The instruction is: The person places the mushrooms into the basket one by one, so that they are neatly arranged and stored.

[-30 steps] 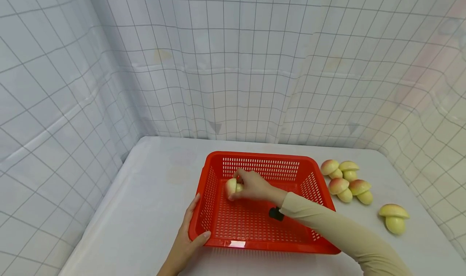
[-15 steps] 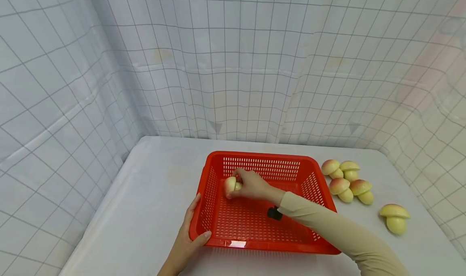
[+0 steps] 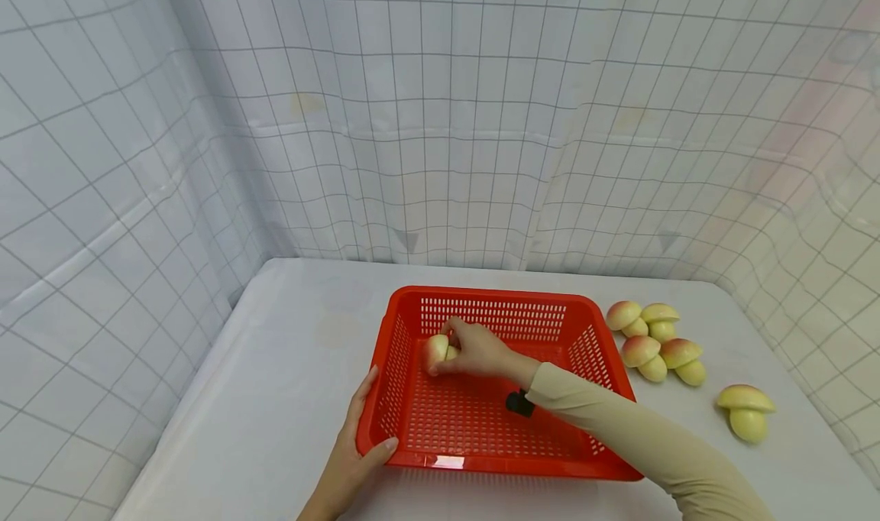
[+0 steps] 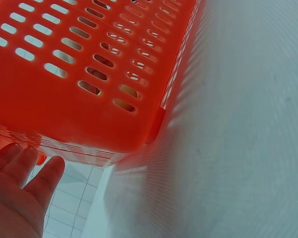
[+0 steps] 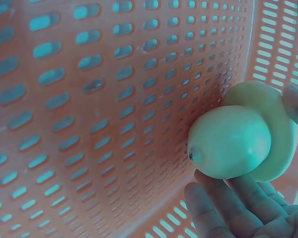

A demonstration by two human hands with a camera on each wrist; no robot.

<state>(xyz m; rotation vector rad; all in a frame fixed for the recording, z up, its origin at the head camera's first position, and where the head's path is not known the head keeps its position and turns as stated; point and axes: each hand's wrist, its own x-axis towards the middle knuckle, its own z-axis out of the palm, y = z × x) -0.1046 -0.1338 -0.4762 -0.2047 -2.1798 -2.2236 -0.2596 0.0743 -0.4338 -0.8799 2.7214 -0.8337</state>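
Note:
A red perforated basket (image 3: 509,466) stands on the white table. My left hand (image 3: 351,452) grips its near-left corner, thumb over the rim; the left wrist view shows that hand's fingers (image 4: 45,181) against the basket wall. Inside the basket, toward its left end, my right hand (image 3: 481,353) holds a mushroom-shaped piece (image 3: 435,353) with a pinkish cap between thumb and fingers. From the right wrist view, the piece's rounded stem (image 5: 231,144) lies close to the perforated surface, with fingers (image 5: 238,203) under it.
Right of the basket lie several more mushroom-shaped pieces (image 3: 640,350), four of them grouped together, and one apart (image 3: 748,412) nearer the right edge. A small black object (image 3: 519,404) shows by my right wrist. White gridded curtains (image 3: 481,162) hang behind and beside the table (image 3: 289,353).
My right hand and the piece in it shift very slightly within the left end of the basket. The left hand keeps its place on the corner.

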